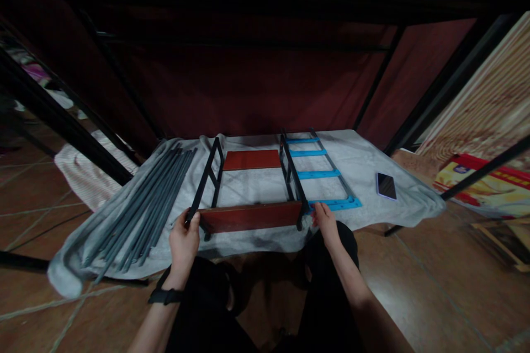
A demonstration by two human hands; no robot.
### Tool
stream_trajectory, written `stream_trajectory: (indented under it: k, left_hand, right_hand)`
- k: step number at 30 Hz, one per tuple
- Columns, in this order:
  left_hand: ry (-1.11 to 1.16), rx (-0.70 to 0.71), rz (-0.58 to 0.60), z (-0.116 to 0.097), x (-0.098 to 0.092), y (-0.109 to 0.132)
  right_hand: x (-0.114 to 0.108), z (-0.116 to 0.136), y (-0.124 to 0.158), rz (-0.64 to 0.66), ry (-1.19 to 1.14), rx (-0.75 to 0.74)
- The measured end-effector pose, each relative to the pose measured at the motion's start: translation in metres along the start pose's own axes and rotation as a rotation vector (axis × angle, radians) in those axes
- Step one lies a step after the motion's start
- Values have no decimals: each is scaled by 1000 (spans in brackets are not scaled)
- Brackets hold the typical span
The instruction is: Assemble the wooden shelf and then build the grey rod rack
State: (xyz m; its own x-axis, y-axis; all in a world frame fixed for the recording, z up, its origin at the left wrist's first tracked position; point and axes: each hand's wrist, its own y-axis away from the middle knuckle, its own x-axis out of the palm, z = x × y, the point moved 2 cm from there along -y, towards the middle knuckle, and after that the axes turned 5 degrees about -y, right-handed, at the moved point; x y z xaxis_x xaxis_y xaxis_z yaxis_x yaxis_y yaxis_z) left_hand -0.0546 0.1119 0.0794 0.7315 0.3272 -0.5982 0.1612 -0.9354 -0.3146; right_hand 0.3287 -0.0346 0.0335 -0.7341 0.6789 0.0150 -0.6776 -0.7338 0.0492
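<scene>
A small rack lies on a pale cloth point(364, 154) on the floor in front of me. It has two black metal side frames, left point(206, 179) and right point(292, 176), joined by a near red-brown board point(250, 217) and a far red-brown board point(252, 159). My left hand point(184, 241) is closed around the near end of the left frame. My right hand point(325, 219) grips the near end of the right frame, fingers curled. A black frame with blue crossbars point(318, 174) lies flat just right of the rack.
A bundle of several grey metal rods point(147, 209) lies on the cloth at left. A phone point(386, 185) rests on the cloth at right. Black metal uprights point(62, 121) stand around, with printed boards point(488, 176) leaning at far right. My dark-trousered legs point(327, 287) are below.
</scene>
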Motion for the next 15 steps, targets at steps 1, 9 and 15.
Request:
stream_trajectory:
  k: [1,9,15]
  left_hand:
    - [0,3,0,0,0,0]
    - [-1,41,15,-1,0,2]
    - [-1,47,9,0,2,2]
  right_hand:
    - [1,10,-6,15,-33,-21]
    - [18,25,-18,112,-60,-12]
    - [14,23,-20,189,-9,-119]
